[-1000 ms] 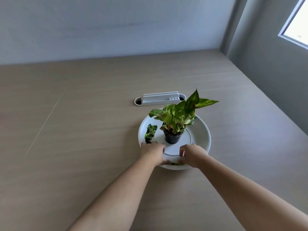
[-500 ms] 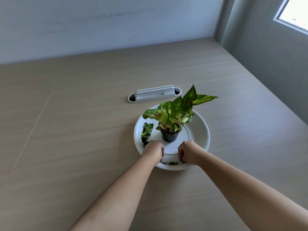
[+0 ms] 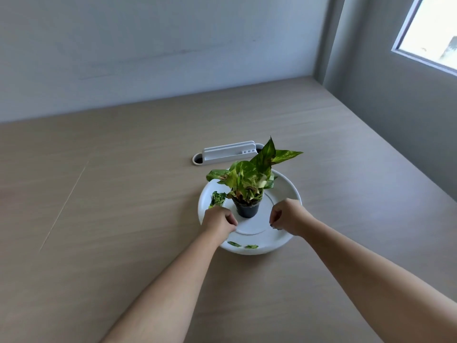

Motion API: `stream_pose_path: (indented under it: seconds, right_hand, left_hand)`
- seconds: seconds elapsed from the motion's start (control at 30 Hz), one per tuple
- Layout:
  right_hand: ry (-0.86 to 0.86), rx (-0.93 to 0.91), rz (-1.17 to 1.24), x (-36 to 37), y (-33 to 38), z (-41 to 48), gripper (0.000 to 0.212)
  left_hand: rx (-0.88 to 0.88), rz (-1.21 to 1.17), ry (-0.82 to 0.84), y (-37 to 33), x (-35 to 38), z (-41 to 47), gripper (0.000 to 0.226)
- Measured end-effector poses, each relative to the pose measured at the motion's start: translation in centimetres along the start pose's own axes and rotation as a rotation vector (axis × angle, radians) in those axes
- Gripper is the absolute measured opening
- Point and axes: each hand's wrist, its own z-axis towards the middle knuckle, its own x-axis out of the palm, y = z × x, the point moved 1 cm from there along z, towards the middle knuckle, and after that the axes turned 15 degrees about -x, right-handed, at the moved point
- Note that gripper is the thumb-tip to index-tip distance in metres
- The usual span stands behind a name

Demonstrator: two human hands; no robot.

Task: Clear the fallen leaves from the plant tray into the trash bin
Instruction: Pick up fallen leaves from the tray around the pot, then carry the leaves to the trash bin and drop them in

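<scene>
Head view: both my fists curled over white tray, flanking potted plant.
Left hand, right hand closed, contents unclear. Two leaf bits on near rim below them; leaf clump just beyond left.

We see soft, even daylight from the window at the upper right, which is blown out to white. Shadows on the table are faint. Wide-angle bending curves the edges, and detail looks slightly soft.
</scene>
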Motion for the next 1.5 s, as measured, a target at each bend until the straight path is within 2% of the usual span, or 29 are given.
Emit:
stream_pose_path:
  seconds: [0.13, 0.27, 0.37, 0.57, 0.73, 0.93, 1.17, 1.27, 1.4, 1.5]
  right_hand:
    - [-0.103, 0.021, 0.034, -3.7, -2.9, -4.5, 0.019]
    - [-0.193, 0.141, 0.025, -8.8, -8.6, -12.1, 0.029]
    - [-0.291, 0.28, 0.024, -12.8, -14.4, -19.9, 0.031]
    - [-0.548, 0.562, 0.047, -18.6, -24.3, -38.9, 0.019]
    - [-0.739, 0.805, 0.122, -18.2, -30.2, -53.4, 0.032]
    - [-0.873, 1.051, 0.273, -12.2, -35.6, -61.7, 0.025]
    - [-0.863, 1.207, 0.418, -1.8, -42.7, -62.4, 0.039]
    - [-0.923, 1.243, 0.444, -0.1, -45.4, -62.1, 0.033]
    - [-1.034, 1.274, 0.437, 0.7, -48.0, -61.8, 0.006]
    - [-1.02, 1.274, 0.444, 0.4, -48.2, -62.1, 0.018]
  left_hand:
    - [0.047, -0.027, 0.035, -3.7, 2.5, -3.3, 0.008]
    - [0.186, 0.016, 0.107, -10.8, 7.5, -7.7, 0.009]
    - [0.317, 0.046, 0.19, -17.7, 13.1, -12.2, 0.013]
    - [0.613, 0.169, 0.402, -30.1, 26.8, -24.2, 0.009]
    - [0.869, 0.356, 0.525, -35.9, 37.4, -33.5, 0.014]
    - [0.978, 0.58, 0.68, -36.1, 47.6, -38.4, 0.012]
    - [0.869, 0.83, 0.785, -30.1, 58.6, -35.1, 0.01]
    - [0.839, 0.828, 0.799, -29.6, 62.2, -34.7, 0.006]
    - [0.843, 0.773, 0.846, -30.3, 65.8, -35.8, 0.009]
    - [0.893, 0.78, 0.866, -31.1, 66.7, -36.8, 0.027]
